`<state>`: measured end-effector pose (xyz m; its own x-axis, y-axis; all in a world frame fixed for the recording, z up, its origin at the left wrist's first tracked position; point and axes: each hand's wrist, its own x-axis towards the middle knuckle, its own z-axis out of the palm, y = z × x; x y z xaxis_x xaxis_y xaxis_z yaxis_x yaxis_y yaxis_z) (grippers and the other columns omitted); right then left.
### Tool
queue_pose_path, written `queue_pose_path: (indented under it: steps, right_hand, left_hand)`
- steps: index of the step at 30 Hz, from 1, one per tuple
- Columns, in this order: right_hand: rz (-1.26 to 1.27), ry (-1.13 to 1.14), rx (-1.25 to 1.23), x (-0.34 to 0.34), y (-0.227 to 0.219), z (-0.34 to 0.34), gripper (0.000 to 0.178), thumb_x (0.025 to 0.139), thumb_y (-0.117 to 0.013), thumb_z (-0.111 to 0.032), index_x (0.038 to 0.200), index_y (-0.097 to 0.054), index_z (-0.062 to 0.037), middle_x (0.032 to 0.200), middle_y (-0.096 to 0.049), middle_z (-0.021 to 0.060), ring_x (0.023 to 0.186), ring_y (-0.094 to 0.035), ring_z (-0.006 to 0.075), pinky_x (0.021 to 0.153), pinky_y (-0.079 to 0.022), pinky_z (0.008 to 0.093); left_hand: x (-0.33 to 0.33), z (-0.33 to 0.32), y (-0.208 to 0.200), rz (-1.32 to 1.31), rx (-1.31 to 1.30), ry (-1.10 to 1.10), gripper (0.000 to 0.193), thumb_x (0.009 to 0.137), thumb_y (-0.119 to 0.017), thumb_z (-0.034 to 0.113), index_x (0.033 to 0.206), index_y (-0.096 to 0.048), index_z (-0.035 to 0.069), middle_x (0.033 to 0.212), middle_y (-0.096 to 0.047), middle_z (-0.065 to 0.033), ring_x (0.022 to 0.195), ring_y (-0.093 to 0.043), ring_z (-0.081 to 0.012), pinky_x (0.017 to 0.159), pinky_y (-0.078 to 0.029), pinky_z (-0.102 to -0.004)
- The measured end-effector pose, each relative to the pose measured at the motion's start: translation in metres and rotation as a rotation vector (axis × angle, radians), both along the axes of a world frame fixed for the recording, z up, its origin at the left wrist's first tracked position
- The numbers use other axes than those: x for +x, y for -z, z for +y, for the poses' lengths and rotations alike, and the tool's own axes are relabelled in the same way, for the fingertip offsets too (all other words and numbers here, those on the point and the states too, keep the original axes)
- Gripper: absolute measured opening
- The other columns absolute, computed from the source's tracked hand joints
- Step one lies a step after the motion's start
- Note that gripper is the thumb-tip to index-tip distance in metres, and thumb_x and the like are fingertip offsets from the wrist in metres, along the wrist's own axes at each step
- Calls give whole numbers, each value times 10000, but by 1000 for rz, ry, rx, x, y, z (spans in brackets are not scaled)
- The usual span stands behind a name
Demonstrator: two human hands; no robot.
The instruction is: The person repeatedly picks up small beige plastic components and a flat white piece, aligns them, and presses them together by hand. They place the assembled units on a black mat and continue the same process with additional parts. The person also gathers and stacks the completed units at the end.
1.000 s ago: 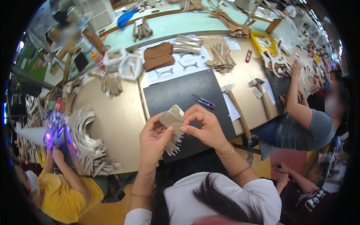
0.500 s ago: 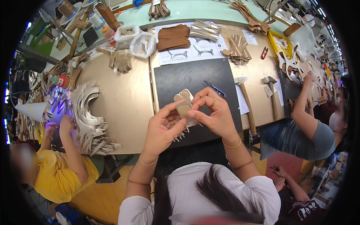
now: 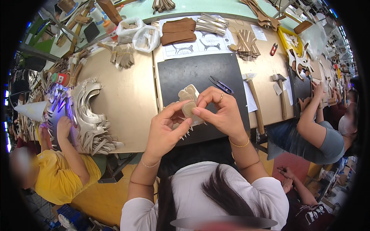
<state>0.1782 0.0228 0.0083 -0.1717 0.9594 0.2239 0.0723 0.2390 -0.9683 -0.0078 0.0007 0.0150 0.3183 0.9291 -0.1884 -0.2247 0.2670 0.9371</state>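
Note:
A small, rounded beige piece (image 3: 188, 109), perhaps leather, is held up between my hands over the black mat (image 3: 183, 71). My right hand (image 3: 217, 111) pinches its right edge between thumb and fingertips. On the other side, my left hand (image 3: 167, 125) supports it with its fingers, partly behind it, while the thumb stands a little lower. Just beyond my fingertips lie several similar rounded beige pieces (image 3: 188, 92), overlapping in a small pile. Thin pale strips poke out below my hands, mostly hidden.
Dark-handled tweezers or snips (image 3: 221, 85) lie at the mat's right. Two hammers, the nearer (image 3: 254, 104) and the farther (image 3: 282, 96), rest beyond. Brown strips (image 3: 178, 31) lie on a printed sheet. Silvery curved straps (image 3: 86, 111) pile up left. Co-workers sit on both sides.
The beige piece has tilted in my fingers and now shows a rounder face. Both hands stay in nearly the same place. The whole view has shifted slightly.

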Motion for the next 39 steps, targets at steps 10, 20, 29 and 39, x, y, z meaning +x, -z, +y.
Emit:
queue_pose_path:
  steps: [10, 20, 29, 39]
  right_hand:
    - [6, 1, -7, -1, 3, 0, 157, 762, -786, -66, 750, -637, -20, 774, -634, 35, 697, -558, 104, 652, -452, 248]
    - [1, 7, -23, -3, 5, 0, 164, 763, -790, -80, 751, -636, -22, 773, -626, 26, 686, -536, 97, 628, -445, 245]
    - [274, -75, -312, -3, 8, 2, 166, 829, -764, -115, 905, -666, -5, 821, -635, -1, 704, -519, 49, 644, -456, 205]
    - [235, -64, -248, -6, 9, 0, 140, 846, -742, -123, 863, -686, 4, 820, -627, 1, 690, -496, 51, 628, -416, 210]
  left_hand:
    - [-1, 1, 2, 48, 80, -3, 392, 865, -636, -34, 1251, -566, -38, 1098, -611, -74, 976, -621, -141, 824, -511, -267]
    - [1, -1, 0, 44, 65, -53, 312, 912, -637, 47, 1210, -599, -38, 1038, -592, -52, 952, -607, -124, 803, -492, -244]
    - [0, 0, 1, 31, 21, -109, 285, 952, -601, 83, 1212, -611, -32, 1081, -656, -77, 949, -612, -109, 774, -495, -221]
    - [5, -4, 5, -32, -12, -140, 154, 916, -654, 54, 1039, -597, -19, 866, -628, -31, 715, -548, -39, 589, -436, -183]
